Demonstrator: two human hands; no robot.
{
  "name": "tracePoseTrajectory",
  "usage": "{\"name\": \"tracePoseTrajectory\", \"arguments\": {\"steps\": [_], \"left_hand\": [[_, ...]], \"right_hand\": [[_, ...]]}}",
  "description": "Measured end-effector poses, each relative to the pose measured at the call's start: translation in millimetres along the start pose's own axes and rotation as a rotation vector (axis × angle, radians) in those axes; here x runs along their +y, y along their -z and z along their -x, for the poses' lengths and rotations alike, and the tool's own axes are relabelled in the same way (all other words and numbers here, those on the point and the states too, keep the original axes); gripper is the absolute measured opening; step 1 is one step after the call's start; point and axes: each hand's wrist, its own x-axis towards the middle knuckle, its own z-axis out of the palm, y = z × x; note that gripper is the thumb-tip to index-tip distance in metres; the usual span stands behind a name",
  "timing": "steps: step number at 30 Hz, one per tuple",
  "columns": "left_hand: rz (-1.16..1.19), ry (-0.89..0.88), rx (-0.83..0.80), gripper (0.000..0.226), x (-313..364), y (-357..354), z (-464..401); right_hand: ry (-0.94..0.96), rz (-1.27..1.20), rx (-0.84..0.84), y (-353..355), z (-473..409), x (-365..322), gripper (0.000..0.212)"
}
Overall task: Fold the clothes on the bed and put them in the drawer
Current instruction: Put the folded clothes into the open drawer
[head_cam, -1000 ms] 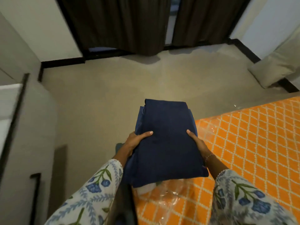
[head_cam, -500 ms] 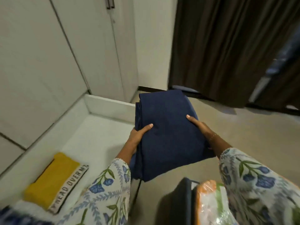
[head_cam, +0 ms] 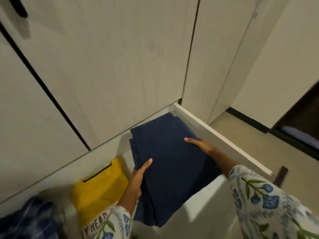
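Note:
A folded navy garment (head_cam: 169,161) hangs low over the right end of the open white drawer (head_cam: 222,135). My left hand (head_cam: 139,175) grips its left edge, thumb on top and fingers beneath. Along its right edge my right hand (head_cam: 200,144) holds it the same way. Whether the garment touches the drawer floor is hidden. A folded yellow shirt (head_cam: 98,188) with printed lettering lies in the drawer just left of it. A blue patterned garment (head_cam: 29,219) lies further left in the drawer.
Pale wardrobe doors (head_cam: 112,66) rise straight behind the drawer. Beige floor (head_cam: 259,149) lies to the right of the drawer's side wall. A dark curtain (head_cam: 303,114) is at the far right edge.
I have turned from the bed to the wardrobe. Both hands have carried the navy garment left and down, from beside the drawer to inside its right end.

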Motion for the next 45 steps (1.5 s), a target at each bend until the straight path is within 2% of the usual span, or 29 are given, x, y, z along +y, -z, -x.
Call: {"name": "tracePoseTrajectory", "arguments": {"steps": [3, 5, 10, 12, 15, 17, 19, 21, 23, 26, 29, 31, 35, 38, 40, 42, 45], "left_hand": [[0.101, 0.044, 0.085, 0.087, -23, 14, -34], [0.135, 0.027, 0.147, 0.096, -32, 18, -56], [0.094, -0.037, 0.198, 0.105, -31, 22, -91], [0.037, -0.048, 0.216, 0.105, -29, 22, -96], [-0.093, -0.108, 0.328, 0.098, -22, 18, -94], [-0.189, -0.136, 0.429, 0.122, -16, 17, -94], [-0.293, -0.141, 0.526, 0.144, -11, 15, -91], [-0.445, -0.167, 0.576, 0.130, -10, 4, -76], [-0.675, -0.257, 0.629, 0.106, -14, -11, -49], [-0.919, -0.381, 0.604, 0.088, -36, -34, 5], [-0.940, -0.343, 0.511, 0.083, -68, -44, 74], [-1.075, -0.401, 0.426, 0.079, -96, -38, 125], [-1.396, -0.554, 0.180, 0.082, -141, -2, 217], [-1.703, -0.762, 0.185, 0.087, -159, 30, 269], [-1.766, -0.842, 0.182, 0.086, -167, 61, 297], [-1.812, -0.832, 0.165, 0.084, -174, 97, 314], [-1.876, -0.699, 0.174, 0.078, -178, 139, 322]], "right_hand": [[0.005, 0.093, -0.070, -21, -56, 7, 0.072], [0.001, 0.122, -0.106, -30, -90, 10, 0.057], [-0.084, 0.072, -0.220, -36, -138, 12, 0.041], [-0.075, 0.080, -0.208, -38, -142, 15, 0.051], [-0.027, 0.202, -0.115, -40, -143, 14, 0.077], [0.027, 0.422, 0.001, -41, -138, 11, 0.077], [0.140, 0.701, 0.200, -42, -122, 9, 0.075], [0.239, 0.851, 0.354, -44, -96, 12, 0.071], [0.259, 0.876, 0.407, -51, -63, 22, 0.070], [0.275, 0.857, 0.466, -69, 3, 40, 0.069], [0.204, 0.742, 0.551, -92, 84, 54, 0.068], [0.139, 0.681, 0.626, -111, 141, 65, 0.067], [0.081, 0.681, 0.708, -155, 238, 101, 0.066], [0.144, 0.607, 0.738, -194, 290, 131, 0.067], [0.194, 0.534, 0.698, -223, 313, 141, 0.070], [0.205, 0.450, 0.642, -252, 324, 144, 0.077], [0.103, 0.336, 0.675, -284, 325, 141, 0.094]]}}
